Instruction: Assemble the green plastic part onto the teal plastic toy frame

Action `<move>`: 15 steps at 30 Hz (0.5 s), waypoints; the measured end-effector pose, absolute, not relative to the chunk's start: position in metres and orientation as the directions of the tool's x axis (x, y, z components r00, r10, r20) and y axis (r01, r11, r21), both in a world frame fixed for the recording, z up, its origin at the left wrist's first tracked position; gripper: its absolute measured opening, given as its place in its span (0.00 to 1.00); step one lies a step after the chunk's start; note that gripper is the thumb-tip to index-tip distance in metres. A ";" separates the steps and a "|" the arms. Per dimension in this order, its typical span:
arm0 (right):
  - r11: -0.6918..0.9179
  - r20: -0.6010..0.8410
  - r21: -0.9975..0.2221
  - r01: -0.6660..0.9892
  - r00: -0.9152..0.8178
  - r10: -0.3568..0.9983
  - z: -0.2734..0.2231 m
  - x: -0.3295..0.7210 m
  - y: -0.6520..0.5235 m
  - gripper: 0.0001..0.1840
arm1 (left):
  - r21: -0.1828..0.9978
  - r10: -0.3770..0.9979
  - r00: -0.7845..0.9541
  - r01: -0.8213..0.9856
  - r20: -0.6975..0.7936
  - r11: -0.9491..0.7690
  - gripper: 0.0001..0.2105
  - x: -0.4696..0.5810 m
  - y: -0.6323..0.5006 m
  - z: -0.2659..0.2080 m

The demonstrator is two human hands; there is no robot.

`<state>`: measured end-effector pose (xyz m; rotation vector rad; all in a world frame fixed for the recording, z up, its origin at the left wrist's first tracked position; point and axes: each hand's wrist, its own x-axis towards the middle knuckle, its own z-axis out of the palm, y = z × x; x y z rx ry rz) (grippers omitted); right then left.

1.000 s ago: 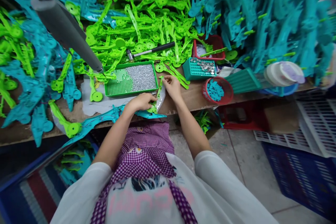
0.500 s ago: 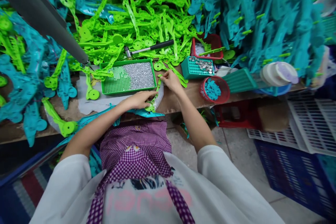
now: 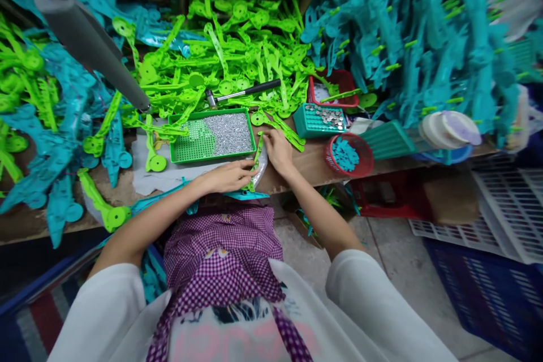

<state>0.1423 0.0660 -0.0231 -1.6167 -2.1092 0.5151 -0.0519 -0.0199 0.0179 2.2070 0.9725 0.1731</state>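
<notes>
A long bright-green plastic part (image 3: pixel 257 159) with a rounded end lies at the bench's front edge, on a pale clear piece. My left hand (image 3: pixel 231 176) reaches over its lower half, fingers pressed on it and holding it down. At the upper end, the fingertips of my right hand (image 3: pixel 278 151) are pinched together; anything small between them is hidden. Just left of the part stands a green tray (image 3: pixel 192 151) with many tiny silvery metal pieces (image 3: pixel 231 133). A blue plastic part (image 3: pixel 246 195) lies under the green one, partly covered.
Behind the tray lies a hammer (image 3: pixel 246 92) before a heap of green parts (image 3: pixel 237 17). To the right are a teal box (image 3: pixel 302 124) with metal discs and a red basket (image 3: pixel 368 163) of blue pieces. Blue parts (image 3: pixel 382 28) are piled at both sides. A grey tool shaft (image 3: pixel 102 59) slants in at left.
The whole view has shifted slightly, so the bench sits lower in the picture. Both hands stay at the same green part; my right fingertips remain at its upper end.
</notes>
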 end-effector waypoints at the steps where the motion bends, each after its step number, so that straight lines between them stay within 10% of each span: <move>1: 0.303 0.151 -0.537 0.787 -0.263 0.953 -0.024 0.144 0.062 0.21 | 0.653 0.694 0.705 0.596 -0.146 -0.468 0.20 -0.051 -0.020 0.017; 10: 0.440 0.150 -0.345 0.829 -0.414 0.898 -0.031 0.155 0.052 0.24 | 0.626 0.701 0.710 0.580 -0.074 -0.521 0.19 -0.050 -0.019 -0.004; 15: 0.417 0.202 -0.491 0.765 -0.366 0.909 -0.038 0.156 0.053 0.24 | 0.684 0.728 0.684 0.549 -0.038 -0.480 0.19 -0.053 -0.020 -0.007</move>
